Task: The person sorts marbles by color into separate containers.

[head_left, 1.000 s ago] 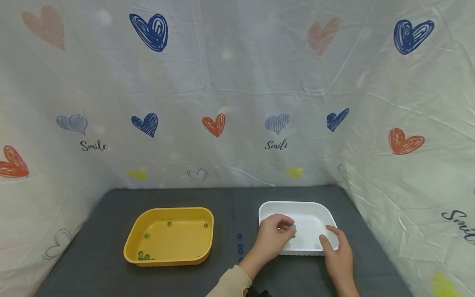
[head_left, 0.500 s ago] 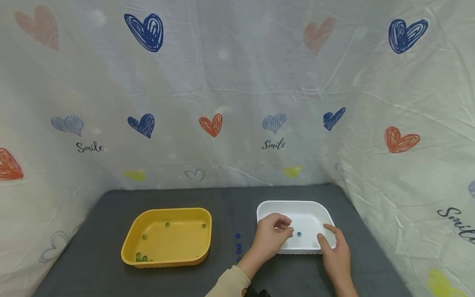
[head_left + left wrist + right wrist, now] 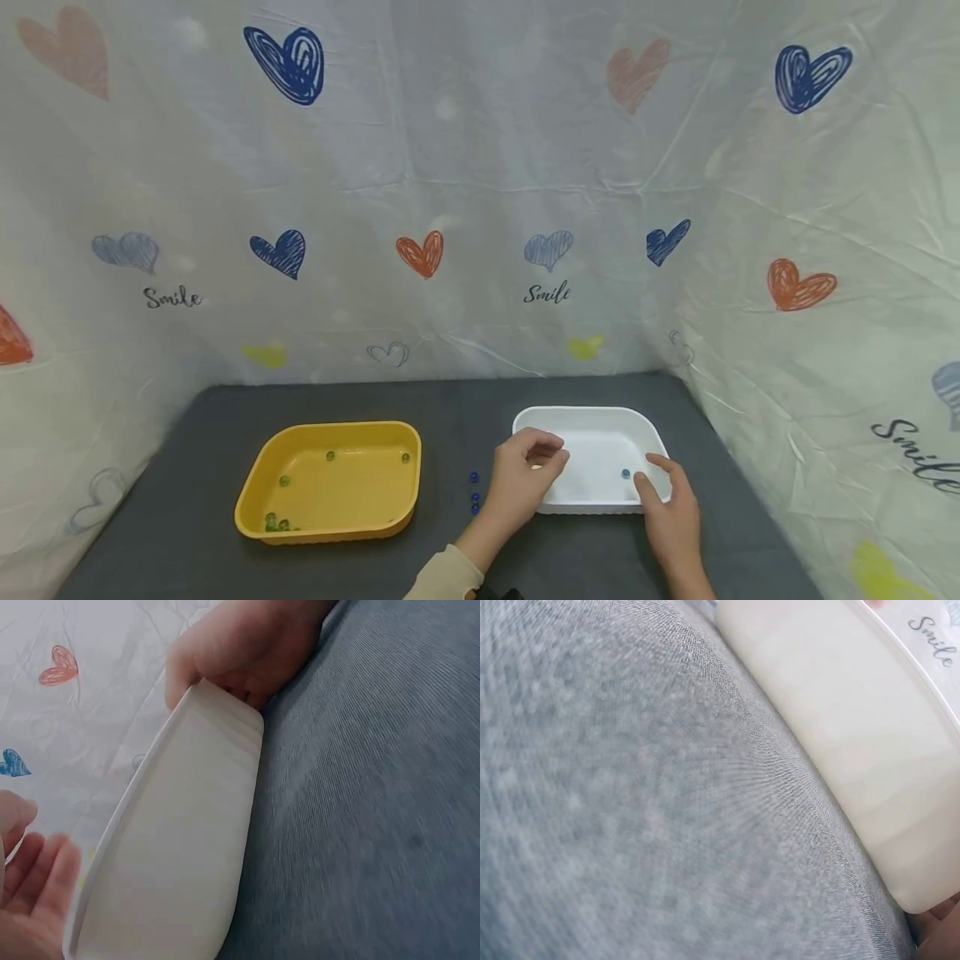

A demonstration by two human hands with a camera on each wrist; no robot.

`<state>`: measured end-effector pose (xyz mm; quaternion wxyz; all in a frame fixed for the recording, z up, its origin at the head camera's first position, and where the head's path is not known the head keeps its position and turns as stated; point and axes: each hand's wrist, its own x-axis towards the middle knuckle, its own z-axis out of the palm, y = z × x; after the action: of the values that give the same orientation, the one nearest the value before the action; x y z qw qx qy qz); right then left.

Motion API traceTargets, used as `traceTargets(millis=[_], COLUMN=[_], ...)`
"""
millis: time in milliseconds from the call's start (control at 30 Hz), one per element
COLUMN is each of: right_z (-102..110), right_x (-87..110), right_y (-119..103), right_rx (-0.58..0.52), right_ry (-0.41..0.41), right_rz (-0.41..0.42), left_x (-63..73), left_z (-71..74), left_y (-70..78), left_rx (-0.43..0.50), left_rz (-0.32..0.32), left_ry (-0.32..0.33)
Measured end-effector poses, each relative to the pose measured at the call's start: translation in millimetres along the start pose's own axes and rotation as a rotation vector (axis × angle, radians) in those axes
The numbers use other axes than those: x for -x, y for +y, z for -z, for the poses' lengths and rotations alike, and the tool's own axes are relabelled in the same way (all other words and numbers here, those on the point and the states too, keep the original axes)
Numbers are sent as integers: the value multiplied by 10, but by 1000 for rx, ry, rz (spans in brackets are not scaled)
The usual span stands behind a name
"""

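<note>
My left hand (image 3: pixel 525 471) hovers over the left front part of the white tray (image 3: pixel 585 417), fingers loosely bent. Between its fingertips nothing shows, and in the left wrist view the fingers (image 3: pixel 51 877) are also bare. A small blue glass marble (image 3: pixel 626 473) lies inside the tray near its right front, beside my right thumb. At the tray's right front corner, my right hand (image 3: pixel 673 512) holds the rim, its thumb over the edge. In the left wrist view that same right hand (image 3: pixel 240 652) has fingers tucked behind the corner, partly hidden.
Several dark blue marbles, one of them a blue marble (image 3: pixel 474 477), lie in a line on the grey cloth (image 3: pixel 450 417) left of my left wrist. A yellow tray (image 3: pixel 341 429) with several green marbles stands farther left. A heart-printed sheet (image 3: pixel 465 167) hangs behind.
The blue marble has left my left fingertips, dropped into the white tray and rolled right. My left hand has drawn back leftward. The right hand keeps its place on the tray.
</note>
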<state>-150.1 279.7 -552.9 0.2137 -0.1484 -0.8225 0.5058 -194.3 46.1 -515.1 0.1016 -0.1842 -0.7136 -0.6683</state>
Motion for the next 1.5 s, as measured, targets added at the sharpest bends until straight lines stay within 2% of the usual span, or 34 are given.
traceTargets(millis=[67, 167, 300, 400, 633, 833, 1133, 1300, 1500], right_z=[-9, -2, 18, 13, -6, -6, -10, -14, 3], right_x=[-1, -11, -14, -9, -8, -8, 5, -2, -15], right_y=[2, -3, -8, 1, 20, 7, -6, -1, 7], right_rx=[-4, -8, -4, 6, 16, 13, 20, 20, 21], right_ry=[-5, -6, 0, -4, -2, -21, -17, -16, -22], right_rz=[3, 12, 10, 8, 0, -14, -30, -17, -10], left_x=[34, 93, 181, 248, 388, 477, 466, 440, 414], left_z=[84, 192, 305, 395, 583, 728, 859, 919, 933], left_y=[0, 11, 48, 52, -71, -201, -427, -485, -502], left_rx=[-52, -78, -109, -137, -259, -322, -289, -313, -352], left_rz=[-26, -34, -2, 38, 79, 89, 125, 135, 163], left_ry=[37, 89, 149, 165, 88, 75, 56, 65, 47])
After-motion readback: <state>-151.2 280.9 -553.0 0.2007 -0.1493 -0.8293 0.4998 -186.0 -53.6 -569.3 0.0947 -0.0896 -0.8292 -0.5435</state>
